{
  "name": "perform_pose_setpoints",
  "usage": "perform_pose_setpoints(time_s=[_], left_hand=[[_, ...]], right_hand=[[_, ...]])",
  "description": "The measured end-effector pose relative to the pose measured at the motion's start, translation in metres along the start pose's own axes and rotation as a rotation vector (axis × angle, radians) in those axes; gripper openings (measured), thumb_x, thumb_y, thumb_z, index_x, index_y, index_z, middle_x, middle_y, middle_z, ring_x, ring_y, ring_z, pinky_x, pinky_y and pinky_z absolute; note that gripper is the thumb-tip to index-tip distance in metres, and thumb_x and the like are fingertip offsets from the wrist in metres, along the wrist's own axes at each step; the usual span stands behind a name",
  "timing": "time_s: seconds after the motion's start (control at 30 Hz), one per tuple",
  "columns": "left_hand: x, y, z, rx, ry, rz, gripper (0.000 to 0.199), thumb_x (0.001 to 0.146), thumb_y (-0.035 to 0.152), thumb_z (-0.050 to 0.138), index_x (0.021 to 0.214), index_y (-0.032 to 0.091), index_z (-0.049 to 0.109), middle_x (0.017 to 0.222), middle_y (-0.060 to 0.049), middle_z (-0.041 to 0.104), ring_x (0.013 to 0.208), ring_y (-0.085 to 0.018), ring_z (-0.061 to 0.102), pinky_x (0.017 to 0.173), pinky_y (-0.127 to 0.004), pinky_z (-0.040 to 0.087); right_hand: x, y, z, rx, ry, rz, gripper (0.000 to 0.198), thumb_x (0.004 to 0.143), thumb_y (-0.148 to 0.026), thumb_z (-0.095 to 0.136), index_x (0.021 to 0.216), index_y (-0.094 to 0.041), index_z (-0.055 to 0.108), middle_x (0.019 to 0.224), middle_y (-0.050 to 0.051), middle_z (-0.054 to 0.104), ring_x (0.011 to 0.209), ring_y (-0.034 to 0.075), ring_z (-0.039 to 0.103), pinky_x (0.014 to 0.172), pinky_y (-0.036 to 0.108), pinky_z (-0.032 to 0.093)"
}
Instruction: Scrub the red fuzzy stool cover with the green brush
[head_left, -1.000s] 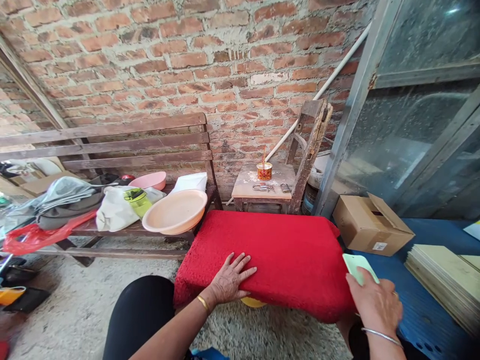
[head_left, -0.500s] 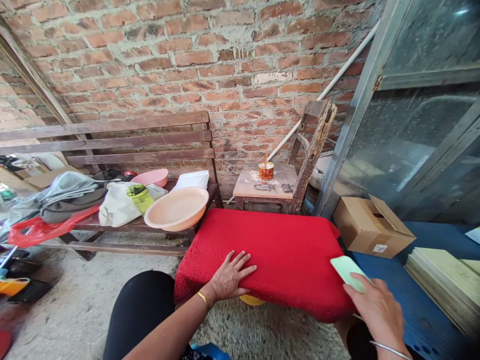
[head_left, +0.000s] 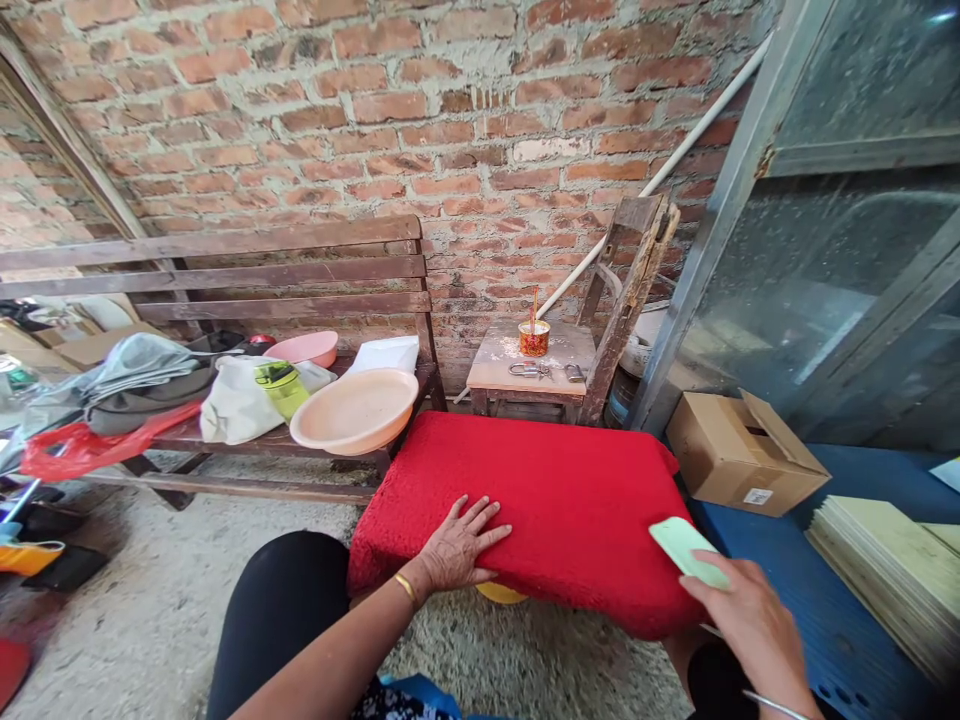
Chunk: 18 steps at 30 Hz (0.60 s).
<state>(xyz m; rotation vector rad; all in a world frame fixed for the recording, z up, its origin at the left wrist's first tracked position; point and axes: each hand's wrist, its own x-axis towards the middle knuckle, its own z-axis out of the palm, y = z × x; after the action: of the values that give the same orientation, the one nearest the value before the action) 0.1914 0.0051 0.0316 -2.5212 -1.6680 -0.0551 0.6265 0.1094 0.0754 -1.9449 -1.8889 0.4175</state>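
Observation:
My left hand [head_left: 459,548] lies flat with fingers spread on the near left part of a red cloth [head_left: 555,480], which drapes over a low table-like surface. A gold bangle circles that wrist. At the cloth's right end, my right hand [head_left: 750,610] is closed round a pale green flat, oblong thing with a rounded end [head_left: 679,545]. Its exact kind does not show. The green thing is over the cloth, its long side tilted; whether its underside touches the cloth I cannot tell. Below the cloth's front edge a bit of something yellow [head_left: 501,593] peeks out.
A wooden bench [head_left: 285,266] on the left carries an orange basin [head_left: 356,410], a pink basin [head_left: 304,348], bags and a green-lidded bottle [head_left: 281,388]. Behind the cloth stands a chair [head_left: 491,362] with padlocks and a small tub. To the right are a carton [head_left: 720,450] and stacked sheets [head_left: 892,570].
My right hand has shifted slightly left over the cloth with the pale green thing. My left hand stays in nearly the same place.

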Motion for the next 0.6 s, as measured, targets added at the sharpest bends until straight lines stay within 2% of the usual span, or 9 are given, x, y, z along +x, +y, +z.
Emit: perform_pose_setpoints(time_s=[0.07,0.13,0.2,0.27,0.33,0.4,0.5,0.6], left_hand=[[0.000,0.000,0.001,-0.004,0.001,-0.001,0.083,0.078,0.062,0.067,0.151,0.039,0.035,0.159,-0.007,0.034,0.145,-0.032,0.030,0.118,-0.055,0.017],[0.000,0.000,0.001,-0.007,-0.001,-0.001,0.084,0.078,0.062,0.068,0.152,0.039,0.035,0.159,-0.007,0.034,0.145,-0.033,0.030,0.118,-0.056,0.017],[0.000,0.000,0.001,-0.005,-0.002,0.001,0.085,0.077,0.061,0.069,0.152,0.038,0.035,0.159,-0.008,0.034,0.145,-0.033,0.030,0.117,-0.057,0.017],[-0.001,0.000,0.000,0.002,0.004,-0.001,0.085,0.077,0.061,0.070,0.151,0.038,0.035,0.159,-0.008,0.035,0.145,-0.033,0.030,0.117,-0.057,0.017],[-0.001,0.000,-0.001,0.009,0.014,0.000,0.084,0.078,0.061,0.069,0.151,0.038,0.036,0.159,-0.008,0.035,0.145,-0.032,0.031,0.118,-0.056,0.017],[-0.001,0.000,-0.001,0.012,0.015,0.001,0.083,0.078,0.061,0.068,0.151,0.038,0.035,0.159,-0.007,0.035,0.145,-0.032,0.030,0.118,-0.055,0.016],[-0.001,0.000,-0.002,0.007,0.003,0.002,0.083,0.079,0.062,0.067,0.151,0.038,0.035,0.159,-0.007,0.035,0.145,-0.032,0.030,0.118,-0.055,0.016],[0.000,0.000,-0.002,-0.004,0.000,0.005,0.082,0.079,0.062,0.066,0.151,0.038,0.035,0.159,-0.008,0.035,0.145,-0.032,0.029,0.118,-0.055,0.016]], right_hand=[[0.004,0.021,-0.015,-0.055,0.068,0.153,0.052,0.072,-0.062,0.048,0.105,-0.031,0.073,0.099,0.009,0.060,0.079,0.030,0.062,0.078,0.047,0.049],[0.004,0.023,-0.017,0.016,0.101,0.187,0.053,0.071,-0.064,0.050,0.104,-0.030,0.074,0.101,0.010,0.059,0.083,0.031,0.061,0.083,0.048,0.048],[0.000,0.005,-0.005,0.177,0.063,0.089,0.050,0.067,-0.062,0.055,0.097,-0.027,0.074,0.103,0.009,0.059,0.093,0.030,0.062,0.090,0.045,0.047],[-0.006,-0.023,0.011,0.284,-0.032,-0.061,0.045,0.063,-0.057,0.058,0.093,-0.027,0.074,0.103,0.007,0.059,0.099,0.028,0.061,0.094,0.041,0.046],[-0.010,-0.046,0.023,0.293,-0.140,-0.155,0.041,0.061,-0.052,0.059,0.091,-0.029,0.074,0.100,0.004,0.060,0.097,0.026,0.062,0.090,0.039,0.046],[-0.010,-0.049,0.025,0.256,-0.205,-0.169,0.041,0.061,-0.050,0.058,0.093,-0.030,0.074,0.099,0.002,0.061,0.095,0.025,0.063,0.086,0.038,0.047],[-0.004,-0.016,0.008,0.148,-0.168,-0.050,0.045,0.062,-0.053,0.057,0.097,-0.032,0.074,0.102,0.003,0.061,0.093,0.026,0.064,0.084,0.040,0.047],[0.002,0.026,-0.014,-0.020,-0.014,0.126,0.049,0.070,-0.060,0.051,0.103,-0.033,0.073,0.100,0.007,0.061,0.082,0.028,0.063,0.076,0.044,0.048]])
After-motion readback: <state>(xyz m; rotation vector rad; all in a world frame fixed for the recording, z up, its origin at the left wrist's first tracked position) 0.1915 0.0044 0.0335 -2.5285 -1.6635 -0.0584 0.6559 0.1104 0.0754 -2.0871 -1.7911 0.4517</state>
